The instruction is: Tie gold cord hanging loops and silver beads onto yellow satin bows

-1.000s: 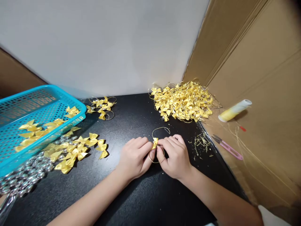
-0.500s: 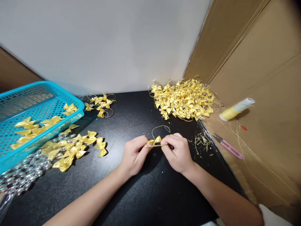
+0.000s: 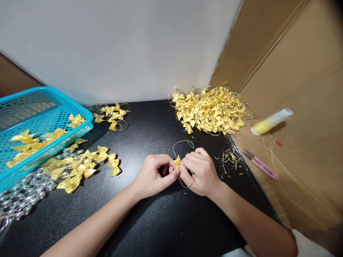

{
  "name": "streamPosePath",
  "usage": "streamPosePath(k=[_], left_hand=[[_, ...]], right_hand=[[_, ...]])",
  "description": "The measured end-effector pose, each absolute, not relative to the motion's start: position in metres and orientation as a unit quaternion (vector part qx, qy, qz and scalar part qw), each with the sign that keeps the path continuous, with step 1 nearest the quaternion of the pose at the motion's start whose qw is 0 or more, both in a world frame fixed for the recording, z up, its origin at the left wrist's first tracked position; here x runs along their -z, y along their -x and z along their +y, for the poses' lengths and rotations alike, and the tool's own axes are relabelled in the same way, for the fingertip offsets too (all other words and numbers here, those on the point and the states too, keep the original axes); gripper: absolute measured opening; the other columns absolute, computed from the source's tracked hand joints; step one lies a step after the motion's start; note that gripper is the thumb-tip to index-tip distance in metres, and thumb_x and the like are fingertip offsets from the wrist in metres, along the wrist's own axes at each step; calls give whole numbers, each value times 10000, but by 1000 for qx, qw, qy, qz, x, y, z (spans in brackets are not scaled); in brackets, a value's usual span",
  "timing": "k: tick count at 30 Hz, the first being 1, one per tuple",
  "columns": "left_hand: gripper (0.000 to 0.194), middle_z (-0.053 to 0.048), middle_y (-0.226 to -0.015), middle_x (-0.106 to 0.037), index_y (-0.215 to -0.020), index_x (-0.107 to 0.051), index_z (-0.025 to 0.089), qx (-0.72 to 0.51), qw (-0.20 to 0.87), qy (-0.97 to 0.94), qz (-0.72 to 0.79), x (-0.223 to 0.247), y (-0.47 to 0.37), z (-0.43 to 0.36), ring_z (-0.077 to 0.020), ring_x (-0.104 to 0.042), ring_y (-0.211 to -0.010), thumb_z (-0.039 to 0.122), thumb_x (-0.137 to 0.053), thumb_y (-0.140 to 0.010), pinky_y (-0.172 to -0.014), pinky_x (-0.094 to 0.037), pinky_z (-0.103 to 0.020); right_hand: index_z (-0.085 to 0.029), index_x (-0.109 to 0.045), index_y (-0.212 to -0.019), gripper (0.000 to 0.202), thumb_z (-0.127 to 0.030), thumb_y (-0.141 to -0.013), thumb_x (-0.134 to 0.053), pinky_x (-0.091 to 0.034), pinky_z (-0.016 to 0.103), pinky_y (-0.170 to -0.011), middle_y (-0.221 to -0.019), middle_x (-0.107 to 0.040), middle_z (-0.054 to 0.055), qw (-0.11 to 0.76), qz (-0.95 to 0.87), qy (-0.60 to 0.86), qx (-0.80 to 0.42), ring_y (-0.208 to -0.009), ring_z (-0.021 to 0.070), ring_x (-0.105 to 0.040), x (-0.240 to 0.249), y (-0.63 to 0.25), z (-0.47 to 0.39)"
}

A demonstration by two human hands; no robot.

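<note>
The small yellow bow (image 3: 177,161) sat between the tips of both hands, just over the black counter (image 3: 160,225). The right hand (image 3: 199,171) pinched its edge. The left hand (image 3: 158,175) touched it with the thumb tip, but I could not tell if that hand gripped it too.

The bow looked slippery, so it might have popped out if the right hand's pinch got weak. The thin gold string (image 3: 183,140) curled loose past the fingertips, and it could have snagged on a finger and made a knot. A hard tug might have bent the bow out of shape.

The bow was shiny, like ribbon, and partly hidden by fingers. A round gold loop (image 3: 184,187) hung below it, close against the right hand's thumb.
</note>
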State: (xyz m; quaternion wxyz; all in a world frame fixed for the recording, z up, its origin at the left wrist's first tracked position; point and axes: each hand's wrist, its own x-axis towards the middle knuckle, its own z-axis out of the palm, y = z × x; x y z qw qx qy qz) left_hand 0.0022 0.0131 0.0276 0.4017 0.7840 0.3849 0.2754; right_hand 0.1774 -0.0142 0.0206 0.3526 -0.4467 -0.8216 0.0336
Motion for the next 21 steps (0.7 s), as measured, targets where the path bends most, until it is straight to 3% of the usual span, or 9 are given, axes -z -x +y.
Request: streamPosePath(k=[5, 9, 13, 15, 17, 21], left_hand=[[252, 36, -530, -500, -607, -574, 159, -268, 406, -787, 380, -26, -5, 13, -93, -443, -502, 244, -557, -843, -512, -337, -210], [267, 42, -524, -475, -586, -538, 157, -281, 426, -767, 389, -26, -5, 12, -89, -417, -506, 234, -554, -842, -508, -321, -208], [268, 31, -557, -498, -643, -597, 152, -306, 502, -692, 419, -24, -7, 9, -100, -419, -533, 303, -564, -862, -519, -342, -219], [245, 8, -621, -566, -704, -647, 152, -338, 529, -643, 439, -22, -8, 7, -117, -465, -577, 323, -576, -864, -551, -377, -231], [237, -9, -666, -607, -706, -671, 156, -365, 540, -616, 442, -21, -10, 7, -133, -505, -622, 322, -595, -858, -589, -409, -244], [257, -20, -690, -619, -665, -677, 163, -373, 540, -629, 417, -21, -10, 7, -150, -534, -679, 311, -604, -862, -641, -426, -256]], right_hand=[[-190, -496, -605, 335, -188, -919, -380, -307, 306, -646, -574, -540, -12, 324, -829, 451, -69, -543, 124, -445, -22, -182, -11], [-191, -501, -671, 288, -192, -923, -362, -328, 303, -659, -626, -576, -6, 350, -807, 455, -137, -567, 124, -495, -26, -185, -12], [-207, -488, -697, 150, -215, -846, -490, -373, 280, -623, -574, -504, -44, 401, -759, 485, -171, -534, 116, -478, -27, -181, -17], [-207, -531, -816, 57, -220, -770, -562, -415, 285, -626, -653, -563, -27, 413, -753, 488, -155, -591, 137, -523, -24, -177, -20], [-193, -551, -972, 244, -213, -736, -608, -459, 320, -676, -812, -644, 27, 422, -762, 477, -118, -717, 180, -587, -21, -175, -21], [-203, -618, -991, 136, -166, -862, -596, -496, 341, -743, -875, -679, 52, 456, -768, 440, -90, -815, 193, -628, -16, -174, -20]])
